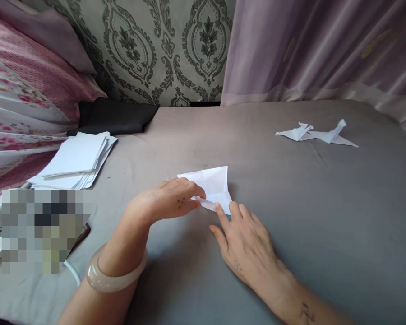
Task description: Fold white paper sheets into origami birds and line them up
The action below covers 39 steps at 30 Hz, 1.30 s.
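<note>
A white sheet of paper [212, 181] with crease lines lies on the grey cloth, its near edge folded up into a narrow strip. My left hand [171, 198] covers the paper's left side, with thumb and fingers closed on the folded edge; a pale bangle [117, 282] circles that wrist. With its fingers stretched out, my right hand [245, 241] presses the near right edge, the index fingertip on the fold and the thumb apart on the cloth. Part of the paper is hidden under both hands.
Two folded paper birds [297, 132] [333, 135] stand at the back right. At the left lie a stack of white paper [76, 155], a black folded item [118, 116] and a blurred-out object [40, 230] beside a white cable [72, 272]. Curtains [311, 49] hang behind.
</note>
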Available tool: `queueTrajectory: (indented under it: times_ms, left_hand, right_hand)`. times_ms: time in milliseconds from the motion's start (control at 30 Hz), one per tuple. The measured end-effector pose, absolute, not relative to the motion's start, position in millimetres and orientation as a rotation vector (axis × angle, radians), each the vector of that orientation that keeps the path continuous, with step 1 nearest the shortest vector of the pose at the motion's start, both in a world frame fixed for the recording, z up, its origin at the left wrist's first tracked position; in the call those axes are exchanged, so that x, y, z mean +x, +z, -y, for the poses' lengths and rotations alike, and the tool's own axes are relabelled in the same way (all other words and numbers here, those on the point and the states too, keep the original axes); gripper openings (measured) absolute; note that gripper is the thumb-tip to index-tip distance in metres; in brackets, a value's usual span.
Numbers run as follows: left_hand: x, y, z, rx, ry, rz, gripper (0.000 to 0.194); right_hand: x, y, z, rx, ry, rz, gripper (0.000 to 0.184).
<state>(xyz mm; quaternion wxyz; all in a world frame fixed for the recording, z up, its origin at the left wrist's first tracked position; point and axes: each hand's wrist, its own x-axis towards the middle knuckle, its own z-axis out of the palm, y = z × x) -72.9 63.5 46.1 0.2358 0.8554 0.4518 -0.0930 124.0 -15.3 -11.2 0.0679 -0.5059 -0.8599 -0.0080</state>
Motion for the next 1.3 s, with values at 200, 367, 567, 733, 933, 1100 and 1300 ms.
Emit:
queueTrajectory:
  times_ms: [200, 367, 567, 733, 933, 1100, 1300]
  left_hand:
    - [-67, 46, -57, 2.434, -0.144, -1.346, 0.020]
    - [-66, 30, -50, 2.604, 0.213, -1.145, 0.027]
    - [-55, -7, -23, 2.756, 0.458, -1.385, 0.029]
    - [-63, -13, -2, 2.632, 0.353, -1.471, 0.034]
    - [-83, -11, 25, 2.441, 0.451, -1.697, 0.021]
    - [-76, -8, 45, 2.251, 0.450, -1.779, 0.028]
    - [-61, -4, 51, 2.305, 0.264, -1.832, 0.027]
  right_hand:
    - [132, -13, 9, -1.517, 0.090, 2.478, 0.037]
    - [154, -1, 1, -1.526, 0.054, 2.283, 0.050]
    - [154, -2, 0, -1.330, -0.082, 2.419, 0.025]
    - [142, -7, -4, -1.168, -0.163, 2.640, 0.024]
    - [132, -4, -9, -1.045, -0.273, 2.841, 0.022]
    - [129, 1, -8, -1.033, -0.340, 2.937, 0.025]
    - [131, 6, -13, -0.995, -0.244, 2.986, 0.023]
